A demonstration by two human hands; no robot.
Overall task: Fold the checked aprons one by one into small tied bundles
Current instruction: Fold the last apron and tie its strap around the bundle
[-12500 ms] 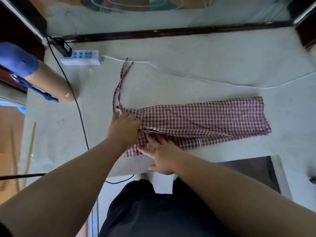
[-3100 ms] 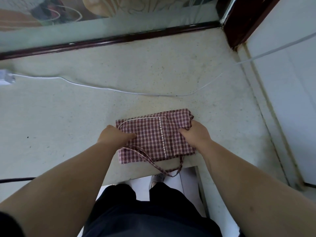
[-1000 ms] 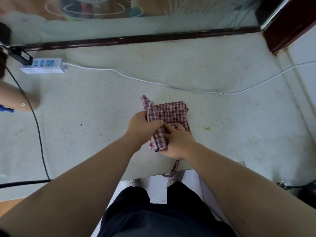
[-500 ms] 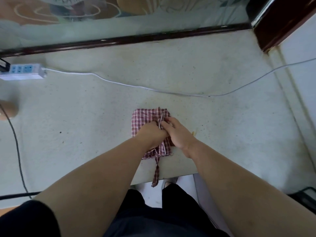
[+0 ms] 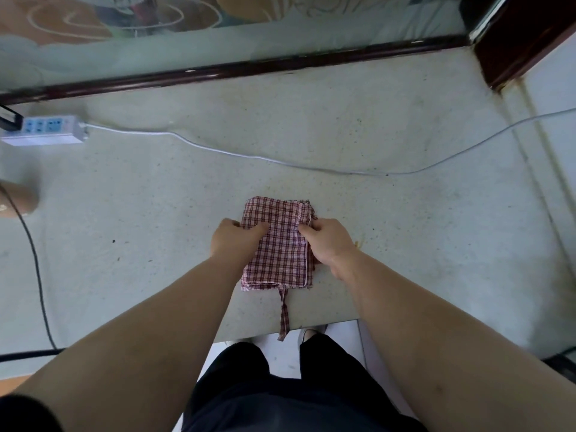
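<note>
Most of each hand's fingers are hidden at the edges of the folded apron (image 5: 280, 247), and its tie (image 5: 284, 313) trails off the table (image 5: 156, 213) edge. The left hand (image 5: 232, 240) grips the apron's left edge, thumb on top. The right hand (image 5: 328, 243) pinches the right edge; the apron lies flat near the table's front.

The apron (image 5: 280, 244) is thin woven cloth, matt, in a red-and-white check with a pale stitched hem along one edge. Its strap (image 5: 284, 310) is the same soft cloth, and the trousers (image 5: 280, 394) are plain black matt cloth. The table (image 5: 156, 213) has a hard, matt, pale grey-green top, finely speckled and scuffed. The power strip (image 5: 46, 129) is smooth white plastic with a light sheen, the white cable (image 5: 249, 155) and black cable (image 5: 36, 260) have smooth plastic skins, the frame (image 5: 249, 68) looks like dark glossy wood, and the glass (image 5: 280, 32) is frosted and patterned.
</note>
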